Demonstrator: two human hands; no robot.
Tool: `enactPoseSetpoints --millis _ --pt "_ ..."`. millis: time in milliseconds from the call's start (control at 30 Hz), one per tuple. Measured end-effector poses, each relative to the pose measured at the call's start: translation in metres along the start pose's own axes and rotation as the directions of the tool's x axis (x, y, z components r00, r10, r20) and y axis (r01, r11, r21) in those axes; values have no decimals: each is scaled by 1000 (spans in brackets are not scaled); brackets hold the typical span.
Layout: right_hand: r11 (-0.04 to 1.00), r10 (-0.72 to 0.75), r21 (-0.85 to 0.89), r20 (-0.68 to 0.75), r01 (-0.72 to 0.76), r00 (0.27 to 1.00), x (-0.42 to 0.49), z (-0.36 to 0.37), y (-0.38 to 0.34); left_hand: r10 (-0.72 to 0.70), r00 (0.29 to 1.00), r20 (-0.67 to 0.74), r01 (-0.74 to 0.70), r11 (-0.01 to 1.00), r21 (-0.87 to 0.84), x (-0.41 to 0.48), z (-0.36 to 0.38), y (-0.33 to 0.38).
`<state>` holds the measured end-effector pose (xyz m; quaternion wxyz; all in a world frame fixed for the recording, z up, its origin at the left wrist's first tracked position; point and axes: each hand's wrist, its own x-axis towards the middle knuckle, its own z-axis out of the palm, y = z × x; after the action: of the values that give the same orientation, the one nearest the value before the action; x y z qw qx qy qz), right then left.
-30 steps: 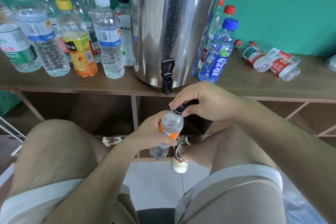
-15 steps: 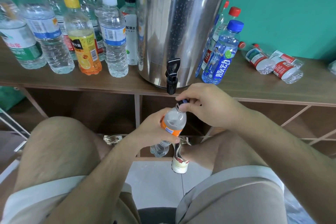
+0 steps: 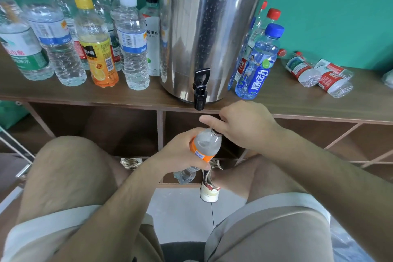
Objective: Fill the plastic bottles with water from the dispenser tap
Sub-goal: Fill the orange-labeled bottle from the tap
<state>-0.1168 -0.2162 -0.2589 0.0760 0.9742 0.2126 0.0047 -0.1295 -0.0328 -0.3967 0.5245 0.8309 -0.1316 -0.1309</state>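
Our left hand [image 3: 180,153] grips the clear orange-labelled plastic bottle [image 3: 205,144], our right hand [image 3: 244,125] curled over its top, under the black dispenser tap [image 3: 200,89]. The brown wooden shelf [image 3: 297,104] edges past above both hands; pale floor [image 3: 180,208] lies open below.

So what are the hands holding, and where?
The left hand grips the orange-label bottle round its middle; the right hand holds its top.

bottle [image 3: 205,145] in left hand [image 3: 180,152] below tap [image 3: 200,90]

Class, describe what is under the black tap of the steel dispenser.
The right hand gripping the top of a clear orange-labelled plastic bottle, held by the left hand. Its mouth is covered.
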Motion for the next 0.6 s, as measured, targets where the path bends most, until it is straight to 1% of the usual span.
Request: enactPoseSetpoints --millis 33,67,100,133,167,200,233,267,300,333,367,400,500,533,567,600 --pt "1000 11 -5 -20 -11 1000 -1 1 2 1 1000 2 -1 1000 5 0 0 1" --pt "998 -14 61 -25 16 1000 -2 0 7 1 1000 1 -1 1000 0 -1 -1 3" --pt "979 -69 193 -6 69 998 -3 -3 13 0 1000 -2 0 1000 -14 -1 -3 4" --pt "933 -147 336 25 130 989 -4 -7 17 -2 1000 -5 2 1000 -27 -1 -4 4" --pt "889 -229 417 44 190 972 -4 -10 20 -5 1000 -5 4 1000 -31 -1 -5 4" --pt "872 -270 435 47 223 962 -4 -11 20 -5 1000 -5 5 1000 -29 -1 -6 5" --pt "887 -265 404 52 222 963 -4 -9 19 -3 1000 -5 2 1000 -24 -1 -6 6" --pt "924 -232 322 46 206 972 -4 -5 16 0 1000 -3 0 1000 -21 -2 -5 6" --pt "962 -201 195 22 193 979 -3 -1 11 1 1000 2 0 1000 -19 -3 -5 6" --pt "979 -189 70 -19 190 982 -1 1 8 0 1000 10 0 1000 -23 -4 -4 6" --pt "983 -183 -9 -62 183 981 1 3 6 1 1000 16 0 1000 -31 -5 -3 6" --pt "982 -187 -39 -96 185 978 3 5 6 0 1000 19 1 999 -37 -5 -3 7" --pt "977 -212 -32 -177 209 961 10 11 3 -13 1000 11 14 999 -53 -5 -5 10" --pt "982 -186 -12 -191 187 964 12 15 2 -13 1000 -2 13 998 -60 -4 -6 10" --pt "992 -113 32 -199 122 973 15 20 -1 -14 1000 -19 13 998 -62 -4 -6 8" --pt "996 -7 91 -187 24 982 17 26 -5 -18 999 -36 16 998 -57 -4 -6 7"
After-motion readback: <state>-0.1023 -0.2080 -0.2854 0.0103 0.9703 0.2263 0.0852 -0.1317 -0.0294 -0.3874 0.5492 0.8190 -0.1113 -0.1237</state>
